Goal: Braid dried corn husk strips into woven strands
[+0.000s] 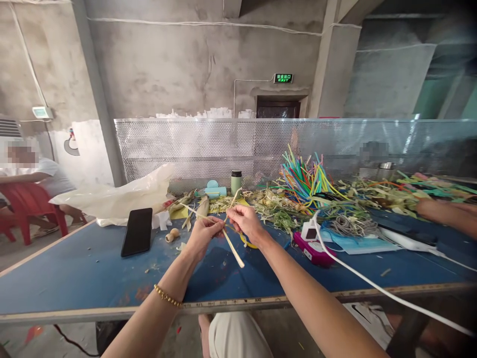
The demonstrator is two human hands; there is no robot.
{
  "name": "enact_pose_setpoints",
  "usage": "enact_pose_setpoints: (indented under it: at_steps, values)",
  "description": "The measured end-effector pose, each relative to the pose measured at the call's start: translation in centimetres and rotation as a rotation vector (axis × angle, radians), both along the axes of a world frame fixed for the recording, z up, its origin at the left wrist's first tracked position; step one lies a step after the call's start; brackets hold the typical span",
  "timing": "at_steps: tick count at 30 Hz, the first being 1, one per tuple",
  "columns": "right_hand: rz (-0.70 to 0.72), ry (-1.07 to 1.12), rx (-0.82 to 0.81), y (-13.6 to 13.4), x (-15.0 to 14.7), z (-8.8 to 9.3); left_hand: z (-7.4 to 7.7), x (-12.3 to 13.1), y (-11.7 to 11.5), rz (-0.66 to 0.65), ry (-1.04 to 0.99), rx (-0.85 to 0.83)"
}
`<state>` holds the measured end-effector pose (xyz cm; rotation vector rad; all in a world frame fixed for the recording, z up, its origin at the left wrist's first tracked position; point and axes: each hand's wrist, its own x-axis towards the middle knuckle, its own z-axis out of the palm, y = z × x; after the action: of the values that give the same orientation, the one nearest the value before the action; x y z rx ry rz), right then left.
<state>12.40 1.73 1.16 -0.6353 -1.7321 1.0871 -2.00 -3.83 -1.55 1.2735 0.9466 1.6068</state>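
Note:
Over the blue table point(74, 278), my left hand point(203, 232) and my right hand point(244, 221) meet in front of me. Both pinch thin pale straw-like strips point(233, 248) that cross between the fingers. One strip slants down to the right toward the table, another rises past my right fingers. My left wrist wears a gold bead bracelet point(167, 297). Both hands are closed on the strips.
A black phone point(137, 231) lies at left beside a white plastic bag point(122, 196). Behind are a green cup point(236, 182), dried leaf scraps point(276, 209), coloured straws point(305, 176), a pink device point(313, 248) with a white cable point(372, 286). Another person's arm point(447, 214) is at right; a seated person point(33, 174) sits far left.

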Motion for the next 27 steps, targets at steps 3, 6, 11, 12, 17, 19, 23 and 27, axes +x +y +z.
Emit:
enact_pose_setpoints:
  at_steps: [3,6,11,12,17,19,23,27]
  values:
    - [0.094,-0.041,0.002,0.02,0.12,-0.13,-0.17,-0.19,0.22,0.011,0.000,0.010]
    - [0.190,-0.071,0.004,0.10,0.36,-0.25,-0.24,-0.32,0.32,-0.006,-0.016,0.021]
    - [0.252,-0.103,0.022,0.18,0.63,-0.17,0.00,-0.29,0.07,-0.075,-0.017,-0.001]
    - [0.241,-0.103,0.020,0.16,0.62,-0.13,0.03,-0.28,0.03,-0.085,-0.013,-0.003]
    - [0.129,-0.086,0.025,0.06,0.36,-0.09,-0.25,-0.35,0.26,0.054,0.092,0.030]
    - [0.084,-0.093,0.032,0.12,0.25,-0.22,-0.42,-0.44,0.42,0.140,0.168,0.051]
    - [0.041,-0.124,0.000,0.39,0.09,-0.65,-0.48,-0.55,0.50,0.238,0.300,0.100]
    - [0.022,-0.139,-0.040,0.67,-0.16,-1.02,-0.34,-0.46,0.36,0.235,0.295,0.102]
